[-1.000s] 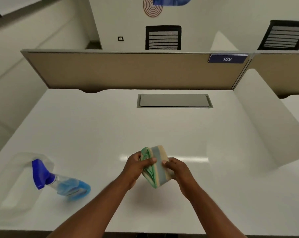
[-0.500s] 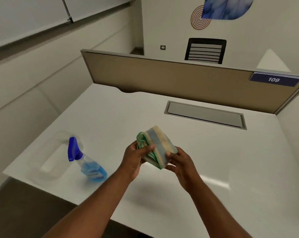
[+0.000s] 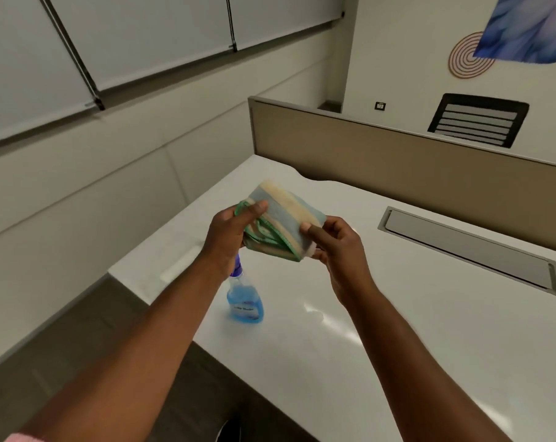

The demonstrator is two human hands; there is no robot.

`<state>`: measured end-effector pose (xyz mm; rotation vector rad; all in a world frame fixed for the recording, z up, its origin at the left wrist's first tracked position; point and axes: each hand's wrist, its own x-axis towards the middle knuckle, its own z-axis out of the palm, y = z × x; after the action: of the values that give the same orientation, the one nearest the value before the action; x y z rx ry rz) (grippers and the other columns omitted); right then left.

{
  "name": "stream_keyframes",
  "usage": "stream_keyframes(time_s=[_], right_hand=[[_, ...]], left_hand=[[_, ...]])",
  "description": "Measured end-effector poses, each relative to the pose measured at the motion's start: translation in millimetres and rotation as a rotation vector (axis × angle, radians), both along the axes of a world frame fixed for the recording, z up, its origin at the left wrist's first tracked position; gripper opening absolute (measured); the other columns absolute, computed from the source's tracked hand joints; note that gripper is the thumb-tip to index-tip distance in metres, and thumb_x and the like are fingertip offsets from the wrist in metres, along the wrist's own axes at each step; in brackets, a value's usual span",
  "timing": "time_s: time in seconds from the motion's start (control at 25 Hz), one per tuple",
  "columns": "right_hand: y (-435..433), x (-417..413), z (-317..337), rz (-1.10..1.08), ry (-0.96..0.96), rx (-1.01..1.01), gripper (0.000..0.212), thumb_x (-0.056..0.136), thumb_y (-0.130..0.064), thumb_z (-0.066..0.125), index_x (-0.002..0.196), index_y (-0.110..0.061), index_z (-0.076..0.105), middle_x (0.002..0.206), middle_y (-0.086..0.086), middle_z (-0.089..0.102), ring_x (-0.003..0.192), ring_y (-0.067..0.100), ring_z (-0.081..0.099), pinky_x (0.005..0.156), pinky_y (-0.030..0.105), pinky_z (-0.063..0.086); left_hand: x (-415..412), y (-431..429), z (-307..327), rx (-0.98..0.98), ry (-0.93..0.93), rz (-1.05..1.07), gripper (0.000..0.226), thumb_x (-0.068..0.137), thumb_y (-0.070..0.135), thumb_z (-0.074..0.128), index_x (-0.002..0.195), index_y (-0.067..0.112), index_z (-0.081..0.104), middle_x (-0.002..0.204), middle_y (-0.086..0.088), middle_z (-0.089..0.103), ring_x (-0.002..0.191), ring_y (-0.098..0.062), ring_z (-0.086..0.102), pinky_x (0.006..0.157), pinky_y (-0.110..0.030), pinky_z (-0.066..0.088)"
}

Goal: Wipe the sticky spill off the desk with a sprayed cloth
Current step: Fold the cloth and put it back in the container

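Aloft, folded cloth point(image 3: 283, 218) pinched between left hand point(image 3: 228, 234) and right hand point(image 3: 337, 247).

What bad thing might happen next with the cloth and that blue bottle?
The spray bottle stands near the desk edge, right under the left hand; a lowered arm might knock it off. Both hands, left and right hand, hold the folded cloth, so neither is free to spray.

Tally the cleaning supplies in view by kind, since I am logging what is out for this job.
Cloths: 1, the folded cloth, held in both hands, left hand and right hand.
Spray bottles: 1, the spray bottle standing on the desk.
Total: 2.
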<state>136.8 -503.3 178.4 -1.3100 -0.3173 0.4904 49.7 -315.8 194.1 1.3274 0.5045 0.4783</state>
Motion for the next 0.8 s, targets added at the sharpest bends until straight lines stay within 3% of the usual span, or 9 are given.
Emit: stream_keyframes(time_s=[0.24,0.4,0.56,0.72,0.8], right_hand=[[133.3,-52.2,46.7,0.042,-0.054,-0.039,0.032,0.09,-0.028,0.077,0.114,-0.011,0.064,0.112,0.01,0.072,0.098,0.026,0.075,0.078,0.044,0.065],[227.2,-98.0,33.3,0.0,-0.059,-0.117,0.037,0.085,-0.034,0.078,0.111,-0.014,0.062,0.11,0.01,0.07,0.095,0.027,0.074,0.074,0.045,0.066],[282.8,-117.5,-20.4,-0.047,0.016,-0.281,0.037,0.089,-0.033,0.074,0.118,-0.02,0.056,0.113,0.006,0.068,0.096,0.022,0.071,0.079,0.044,0.065],[304.4,-112.8,-77.8,-0.095,0.007,-0.554,0.035,0.09,-0.037,0.069,0.119,-0.026,0.055,0.113,0.003,0.07,0.093,0.02,0.07,0.081,0.046,0.063],[309.7,-108.6,-98.5,-0.097,-0.057,-0.716,0.04,0.088,-0.041,0.067,0.124,-0.027,0.057,0.106,-0.002,0.071,0.087,0.014,0.068,0.074,0.038,0.061]], left_hand=[[-38.3,132.1,22.7,0.027,-0.094,0.117,0.05,0.072,0.042,0.085,0.113,0.012,0.076,0.112,-0.012,0.078,0.102,-0.028,0.075,0.082,-0.04,0.062],[-64.1,222.7,1.7,-0.029,-0.05,0.134,0.053,0.075,0.04,0.083,0.119,0.012,0.073,0.119,-0.013,0.075,0.109,-0.029,0.073,0.088,-0.043,0.06],[-79.8,274.1,-53.5,-0.028,0.093,0.095,0.04,0.078,0.039,0.081,0.11,0.017,0.074,0.104,-0.004,0.079,0.099,-0.024,0.075,0.076,-0.035,0.062],[-77.8,301.5,-115.1,0.041,0.384,0.065,0.03,0.087,0.041,0.076,0.097,0.013,0.076,0.1,-0.014,0.079,0.1,-0.034,0.074,0.087,-0.045,0.059],[-72.8,310.6,-138.0,0.167,0.529,0.058,0.034,0.091,0.045,0.069,0.086,0.012,0.075,0.092,-0.013,0.079,0.093,-0.033,0.074,0.086,-0.045,0.058]])
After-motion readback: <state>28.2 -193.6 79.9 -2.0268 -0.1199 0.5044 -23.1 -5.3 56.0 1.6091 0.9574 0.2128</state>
